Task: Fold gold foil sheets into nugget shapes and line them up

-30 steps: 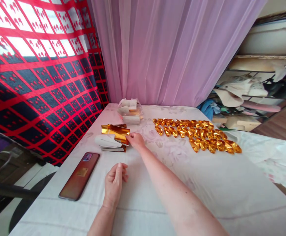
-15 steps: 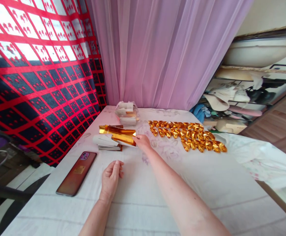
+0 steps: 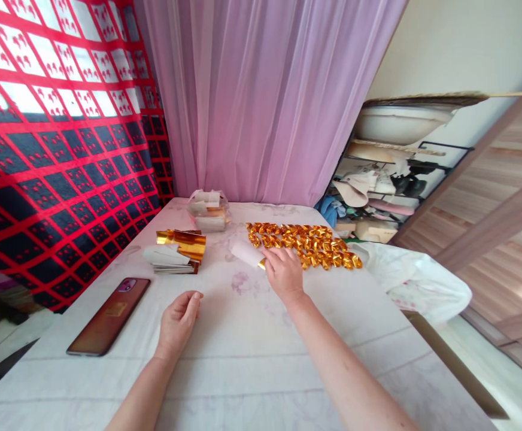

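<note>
Right hand (image 3: 282, 272) has carried a pinched foil sheet (image 3: 248, 254) off the stack (image 3: 178, 258); left hand (image 3: 178, 320) loosely curled.

Both forearms and hands are bare, without sleeves or jewellery.

We see a table (image 3: 252, 359) covered in a pale floral cloth. Our left hand (image 3: 178, 323) rests on it; to that hand's left lies a phone (image 3: 108, 316). Beyond the hand sits a stack of gold sheets (image 3: 178, 254), and farther back a small clear bag (image 3: 208, 211). Our right hand (image 3: 283, 272) lies on the cloth holding a sheet (image 3: 247, 254), white side up. Just beyond it, rows of folded gold pieces (image 3: 303, 242) cover the cloth.
</note>
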`<state>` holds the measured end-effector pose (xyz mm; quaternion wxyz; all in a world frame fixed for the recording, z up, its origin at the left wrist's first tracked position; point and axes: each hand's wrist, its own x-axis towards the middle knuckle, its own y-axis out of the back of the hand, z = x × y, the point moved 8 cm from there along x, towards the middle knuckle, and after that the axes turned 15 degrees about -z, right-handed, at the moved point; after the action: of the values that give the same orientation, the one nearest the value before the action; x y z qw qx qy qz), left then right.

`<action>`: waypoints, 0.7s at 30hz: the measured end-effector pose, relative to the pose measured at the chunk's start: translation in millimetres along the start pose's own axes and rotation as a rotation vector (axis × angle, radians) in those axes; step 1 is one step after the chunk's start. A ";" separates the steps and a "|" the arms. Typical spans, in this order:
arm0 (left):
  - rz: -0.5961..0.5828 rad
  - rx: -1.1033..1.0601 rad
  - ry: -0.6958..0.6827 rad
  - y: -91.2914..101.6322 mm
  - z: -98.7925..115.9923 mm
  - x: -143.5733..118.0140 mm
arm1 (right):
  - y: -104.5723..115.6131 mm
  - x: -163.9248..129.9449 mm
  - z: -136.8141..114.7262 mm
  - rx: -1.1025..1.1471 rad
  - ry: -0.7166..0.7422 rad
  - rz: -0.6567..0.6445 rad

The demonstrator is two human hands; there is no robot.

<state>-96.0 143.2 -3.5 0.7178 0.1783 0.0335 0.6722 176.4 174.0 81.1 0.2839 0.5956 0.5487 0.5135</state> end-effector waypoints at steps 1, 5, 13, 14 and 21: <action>-0.005 0.037 -0.017 -1.7 2.1 -1.3 | 1.3 -10.9 -9.3 -0.087 0.061 0.016; -0.027 0.175 -0.080 -6.8 10.7 -6.4 | -28.7 -59.0 -47.3 -0.213 0.273 -0.092; -0.269 0.679 -0.415 -45.4 39.9 -21.4 | -62.7 -103.0 -49.3 -0.075 0.315 -0.249; -0.315 0.756 -0.441 -54.6 40.2 -24.8 | -62.8 -101.6 -44.2 -0.065 0.297 -0.249; -0.512 0.984 -0.432 -92.7 29.1 -37.2 | -67.4 -103.3 -27.1 -0.009 0.268 -0.241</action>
<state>-2.8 97.6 -11.4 0.6806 0.6090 0.2364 0.3316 140.4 86.2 -2.2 0.2706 0.4503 0.6467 0.5529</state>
